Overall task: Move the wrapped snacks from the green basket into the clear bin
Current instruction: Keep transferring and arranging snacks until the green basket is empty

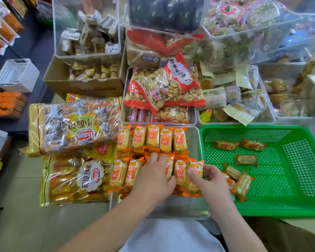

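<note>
We log the green basket (262, 210) just right of the clear bin (180, 206); whether the rims touch, we cannot tell. Wrapped snacks (153, 138) stand in two rows in the bin, the far row against its far wall, with bare floor along its near wall. Loose snacks (246, 160) lie toward the basket's left, with bare mesh far and right. The left grip (153, 177) rests on the near row, fingers nearly straight, holding nothing. The right grip (210, 180) pinches the end pack (197, 168) beside the bin's right wall.
</note>
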